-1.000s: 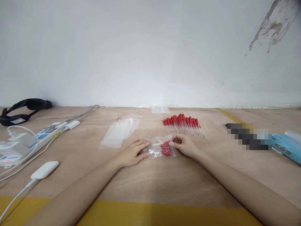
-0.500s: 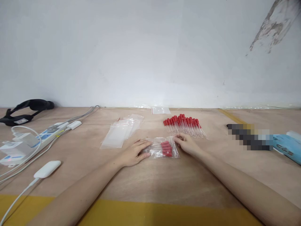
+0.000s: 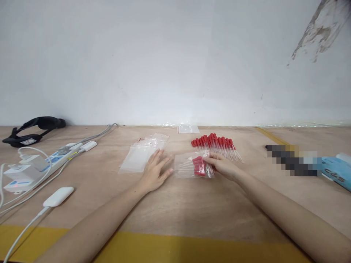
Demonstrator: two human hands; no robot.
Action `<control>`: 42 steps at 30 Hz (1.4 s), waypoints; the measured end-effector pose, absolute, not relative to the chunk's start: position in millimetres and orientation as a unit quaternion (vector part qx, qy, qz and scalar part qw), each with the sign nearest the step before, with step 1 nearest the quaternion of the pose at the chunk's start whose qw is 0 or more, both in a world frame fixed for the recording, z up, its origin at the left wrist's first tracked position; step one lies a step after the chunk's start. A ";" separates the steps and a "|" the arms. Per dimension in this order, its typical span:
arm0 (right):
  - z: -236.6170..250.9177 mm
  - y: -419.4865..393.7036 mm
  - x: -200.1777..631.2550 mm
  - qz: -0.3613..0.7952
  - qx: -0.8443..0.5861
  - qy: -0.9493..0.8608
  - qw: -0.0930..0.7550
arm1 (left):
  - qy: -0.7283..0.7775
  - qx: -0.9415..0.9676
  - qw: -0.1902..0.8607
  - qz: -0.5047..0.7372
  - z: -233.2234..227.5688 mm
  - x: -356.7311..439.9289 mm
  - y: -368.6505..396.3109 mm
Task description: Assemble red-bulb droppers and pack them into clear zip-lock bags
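Observation:
A clear zip bag (image 3: 182, 171) with several red-bulbed droppers (image 3: 199, 166) inside lies in front of me, its bulbs towards the right. My right hand (image 3: 218, 163) pinches the bag's right end between thumb and fingers. My left hand (image 3: 156, 171) lies with fingers spread on the table, just left of the bag and apart from it. Its fingertips reach the edge of a fanned stack of flat clear zip bags (image 3: 134, 159). Behind the filled bag, a row of loose red-bulbed droppers (image 3: 215, 142) lies with tips towards me.
On the left are a power strip (image 3: 59, 160) with chargers, a white corded device (image 3: 58, 196) and a black headset-like strap (image 3: 34, 131). One flat bag (image 3: 188, 129) lies by the wall. At right are a blurred dark object (image 3: 290, 160) and a blue packet (image 3: 336, 171).
My left hand has come off the filled bag and shifted left towards the flat bags, fingers spreading. My right hand has moved the filled bag slightly right.

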State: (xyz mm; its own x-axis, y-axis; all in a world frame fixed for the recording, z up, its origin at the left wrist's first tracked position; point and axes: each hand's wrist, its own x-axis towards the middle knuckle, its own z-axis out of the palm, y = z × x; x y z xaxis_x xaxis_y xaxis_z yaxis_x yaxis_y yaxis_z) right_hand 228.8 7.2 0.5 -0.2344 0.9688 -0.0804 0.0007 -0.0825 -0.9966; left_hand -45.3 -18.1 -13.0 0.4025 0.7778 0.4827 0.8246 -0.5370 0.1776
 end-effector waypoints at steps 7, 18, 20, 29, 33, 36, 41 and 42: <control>14.5 23.4 201.7 0.619 -0.450 -0.375 0.523 | -0.698 -0.681 0.086 -0.204 -8.8 -77.0 5.8; -11.1 73.9 107.1 0.617 -0.458 -0.290 0.570 | -0.779 -0.620 0.032 -0.082 -8.3 -109.6 19.7; -13.0 75.2 102.7 0.631 -0.461 -0.306 0.543 | -0.774 -0.629 0.040 -0.064 -9.9 -108.8 19.5; -16.2 25.2 154.9 0.624 -0.441 -0.435 0.477 | -0.745 -0.657 0.080 -0.083 1.3 -110.0 15.7; -24.2 12.0 198.7 0.403 -0.479 -0.622 0.471 | -0.537 -0.824 0.050 -0.173 19.4 -85.9 -4.0; -26.6 12.6 228.0 0.214 -0.510 -0.704 0.446 | -0.367 -0.912 -0.006 -0.185 25.1 -57.1 -24.6; -17.1 26.4 249.1 0.037 -0.585 -0.720 0.371 | -0.313 -0.935 -0.085 -0.146 9.6 -27.2 -41.0; -14.1 31.1 247.9 0.013 -0.598 -0.719 0.354 | -0.313 -0.935 -0.095 -0.137 5.7 -25.5 -41.0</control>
